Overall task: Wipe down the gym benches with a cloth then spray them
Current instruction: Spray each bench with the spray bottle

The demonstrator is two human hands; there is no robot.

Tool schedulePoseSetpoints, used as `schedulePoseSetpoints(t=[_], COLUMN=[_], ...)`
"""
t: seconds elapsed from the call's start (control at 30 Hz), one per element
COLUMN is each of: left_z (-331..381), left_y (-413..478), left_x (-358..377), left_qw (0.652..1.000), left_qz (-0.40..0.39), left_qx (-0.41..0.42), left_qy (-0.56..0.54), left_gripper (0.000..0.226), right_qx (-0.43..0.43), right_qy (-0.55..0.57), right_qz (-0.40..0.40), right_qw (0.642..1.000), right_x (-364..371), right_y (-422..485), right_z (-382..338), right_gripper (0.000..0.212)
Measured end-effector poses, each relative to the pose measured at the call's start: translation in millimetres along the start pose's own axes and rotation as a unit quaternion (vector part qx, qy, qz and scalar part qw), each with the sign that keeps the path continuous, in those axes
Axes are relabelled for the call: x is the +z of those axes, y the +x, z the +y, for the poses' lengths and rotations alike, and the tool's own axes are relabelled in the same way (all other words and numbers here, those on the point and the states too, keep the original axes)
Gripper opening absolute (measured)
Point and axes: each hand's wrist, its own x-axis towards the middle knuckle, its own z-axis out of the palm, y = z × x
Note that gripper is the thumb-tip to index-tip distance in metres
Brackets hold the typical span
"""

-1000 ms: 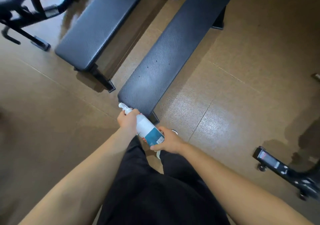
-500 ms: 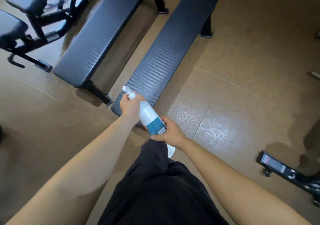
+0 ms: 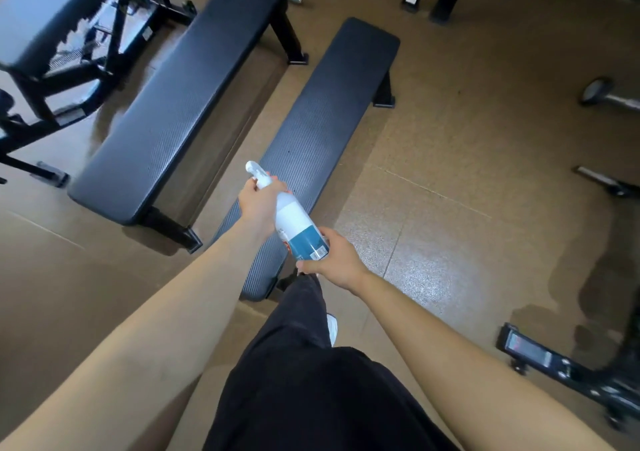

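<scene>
The spray bottle (image 3: 294,222) is white with a blue label band near its base. It is held tilted in the air between both hands, with its nozzle at the far end pointing away from the person. The left hand (image 3: 258,204) is wrapped around the bottle's neck just under the trigger head, fingers curled about it. The right hand (image 3: 334,260) cups the bottle's base, with the thumb along the lower side and the fingers curled round the far side of the label.

Directly beneath both hands lies the near part of a long, narrow black bench (image 3: 329,111) with a ribbed pad. It stretches away beyond the left hand, and one of its black legs shows at the far end. To the left of the left hand, a gap of floor away, a second, wider black bench (image 3: 180,104) runs roughly alongside the first. Further left of it stands a black metal equipment frame (image 3: 69,69).

The brown floor (image 3: 450,173) spreads out to the right of the right hand, shiny in one patch. Well to that hand's right, a dark-ended bar (image 3: 599,92) lies near the picture's edge, and a black machine base (image 3: 540,357) sits nearer the person. Below the hands are the person's black trousers (image 3: 311,381) and the edge of a white shoe (image 3: 331,329).
</scene>
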Motion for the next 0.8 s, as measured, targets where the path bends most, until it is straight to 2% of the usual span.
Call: schedulePoseSetpoints(t=[0.1, 0.4, 0.6, 0.8], left_z=[16.1, 68.8, 106.3, 124.6], left_y=[26.8, 102.8, 127.8, 144.2], left_x=[22.5, 84.5, 132.1, 164.5], left_qw=[0.999, 0.998, 0.997, 0.996], left_qz=[-0.014, -0.033, -0.035, -0.056], left_qx=[-0.027, -0.053, -0.066, -0.065], left_qy=[-0.015, -0.002, -0.019, -0.017], left_gripper=[0.021, 0.023, 0.023, 0.022], right_qx=[0.011, 0.052, 0.054, 0.051], right_qy=[-0.02, -0.041, -0.044, -0.026], right_qz=[0.009, 0.011, 0.034, 0.044], right_qw=[1.0, 0.998, 0.997, 0.997], right_x=[-15.6, -63.3, -98.4, -126.0], right_y=[28.4, 105.6, 143.2, 165.4], right_z=[-16.0, -74.7, -103.3, -116.0], right_gripper=[0.081, 0.075, 0.075, 0.066])
